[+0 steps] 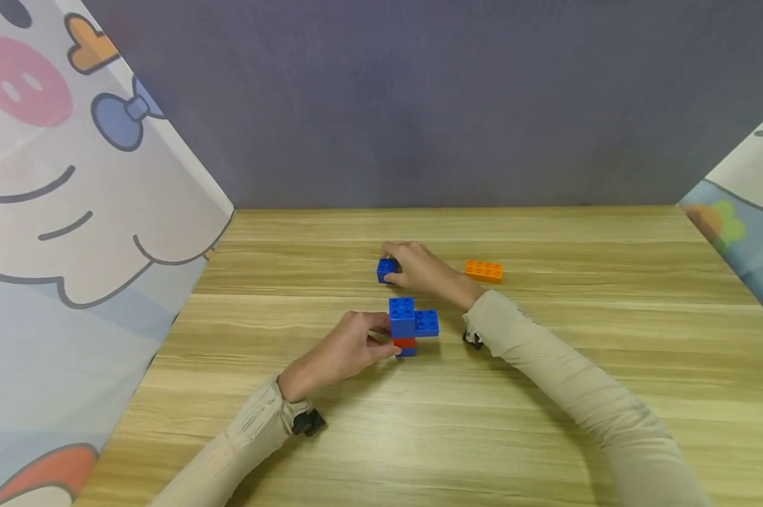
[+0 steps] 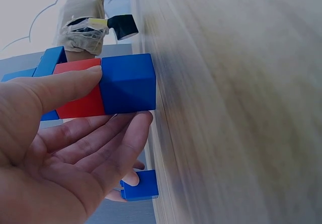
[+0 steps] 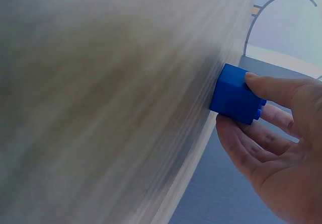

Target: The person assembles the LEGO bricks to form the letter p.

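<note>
A small stack of toy bricks stands on the table, with a red brick between blue ones. Its blue top brick has studs facing up, and a blue side brick juts out to the right. My left hand grips the stack from the left, the thumb lying across the red brick and the fingers behind. Farther back, my right hand pinches a separate blue brick between thumb and fingers. In the right wrist view that brick's base is at the tabletop, its studs toward the palm.
An orange brick lies on the wooden table, right of my right hand. A dark grey panel rises along the table's back edge. Panels with cartoon prints flank the table.
</note>
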Demonstrator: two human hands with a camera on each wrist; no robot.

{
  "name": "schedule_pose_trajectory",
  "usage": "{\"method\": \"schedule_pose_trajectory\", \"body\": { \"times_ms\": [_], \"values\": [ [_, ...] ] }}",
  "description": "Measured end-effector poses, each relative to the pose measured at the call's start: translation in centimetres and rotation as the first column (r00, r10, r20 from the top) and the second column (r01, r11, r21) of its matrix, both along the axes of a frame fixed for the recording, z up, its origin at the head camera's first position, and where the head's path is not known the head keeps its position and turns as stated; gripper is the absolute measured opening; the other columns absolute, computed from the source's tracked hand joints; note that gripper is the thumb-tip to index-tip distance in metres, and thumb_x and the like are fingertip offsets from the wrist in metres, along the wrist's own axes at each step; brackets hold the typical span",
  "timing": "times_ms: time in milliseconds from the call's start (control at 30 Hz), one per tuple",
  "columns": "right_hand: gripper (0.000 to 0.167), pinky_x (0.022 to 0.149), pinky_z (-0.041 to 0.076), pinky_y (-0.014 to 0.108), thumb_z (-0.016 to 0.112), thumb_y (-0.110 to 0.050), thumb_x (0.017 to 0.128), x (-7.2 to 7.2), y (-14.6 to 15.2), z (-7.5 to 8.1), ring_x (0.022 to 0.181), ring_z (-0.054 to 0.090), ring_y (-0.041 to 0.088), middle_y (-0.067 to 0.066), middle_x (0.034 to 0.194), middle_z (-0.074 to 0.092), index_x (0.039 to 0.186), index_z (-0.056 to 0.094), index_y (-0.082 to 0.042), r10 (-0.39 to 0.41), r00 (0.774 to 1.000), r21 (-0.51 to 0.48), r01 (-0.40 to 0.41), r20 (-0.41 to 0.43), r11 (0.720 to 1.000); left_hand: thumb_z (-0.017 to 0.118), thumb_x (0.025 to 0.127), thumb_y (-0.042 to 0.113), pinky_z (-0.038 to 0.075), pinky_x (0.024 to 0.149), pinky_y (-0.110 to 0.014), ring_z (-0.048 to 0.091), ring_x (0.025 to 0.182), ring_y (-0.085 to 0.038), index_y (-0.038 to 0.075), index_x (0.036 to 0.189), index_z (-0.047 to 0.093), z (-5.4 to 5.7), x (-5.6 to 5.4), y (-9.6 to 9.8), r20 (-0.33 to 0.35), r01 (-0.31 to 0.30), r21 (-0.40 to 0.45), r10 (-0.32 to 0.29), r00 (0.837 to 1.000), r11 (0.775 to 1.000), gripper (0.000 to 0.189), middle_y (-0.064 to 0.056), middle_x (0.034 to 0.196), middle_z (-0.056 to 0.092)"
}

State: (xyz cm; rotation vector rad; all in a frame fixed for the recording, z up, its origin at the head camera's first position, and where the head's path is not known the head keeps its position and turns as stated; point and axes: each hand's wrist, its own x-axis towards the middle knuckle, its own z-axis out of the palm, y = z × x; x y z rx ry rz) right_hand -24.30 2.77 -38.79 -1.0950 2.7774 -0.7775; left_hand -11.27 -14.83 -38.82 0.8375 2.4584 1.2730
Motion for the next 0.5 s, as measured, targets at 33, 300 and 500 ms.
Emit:
{"method": "schedule_pose_trajectory", "body": {
  "times_ms": [33,300,500],
  "values": [
    [0.026,0.079,0.057,0.032,0.073,-0.015,0.092,0.0,0.0,0.0,0.086,0.064,0.019,0.009,0.105,0.069,0.114,0.062,-0.004,0.001,1.0,-0.005,-0.001,0.001,1.0,0.073,0.091,0.005,0.057,0.076,-0.021,0.07,0.096,-0.016,0.004,0.114,0.07,0.0,0.0,0.0,0.0,0.0,0.003,0.0,1.0,1.0,0.023,-0.008,0.107,0.073],
    [0.028,0.08,0.058,0.033,0.071,-0.015,0.093,0.2,0.6,-0.2,0.092,0.066,0.02,0.011,0.109,0.069,0.118,0.062,-0.003,0.017,1.0,-0.043,-0.017,-0.01,0.999,0.073,0.09,0.006,0.057,0.076,-0.021,0.07,0.095,-0.015,0.004,0.114,0.07,0.0,-0.1,0.2,-0.011,-0.011,-0.012,0.01,1.0,1.0,0.024,-0.007,0.107,0.073],
    [0.037,0.083,0.058,0.033,0.071,-0.011,0.094,0.6,1.8,0.1,0.099,0.069,0.023,0.014,0.115,0.069,0.127,0.06,0.001,0.033,0.999,-0.129,-0.036,-0.025,0.991,0.074,0.09,0.006,0.058,0.077,-0.022,0.07,0.096,-0.015,0.003,0.116,0.069,-0.1,-0.1,0.3,0.004,-0.022,-0.029,0.022,1.0,0.999,0.026,-0.007,0.108,0.072]
  ]
}}
